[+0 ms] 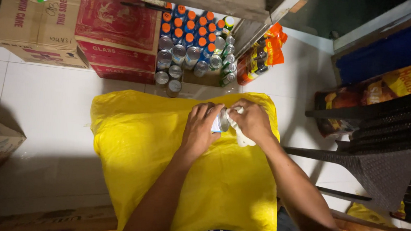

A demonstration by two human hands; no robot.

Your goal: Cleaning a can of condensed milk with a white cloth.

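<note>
Over a big yellow sack resting across the lap, seen from the head camera, both hands meet near the sack's far edge. The left hand is wrapped around a small metal can, fingers curled over its body so that one end faces the other hand. The right hand is closed on a white cloth and presses it against that end of the can; a loose tail of cloth hangs below the palm. Held this way, the can is steadied by one hand while the cloth works on it, and the sack serves as a soft rest under both wrists.

Beyond the sack, on the white tiled floor, stand more silver cans in rows, with orange-capped bottles packed behind them, close enough to reach. Left of these sit a red carton and a brown cardboard box. A dark plastic chair stands at the right, and an orange packet leans near a wooden post.
</note>
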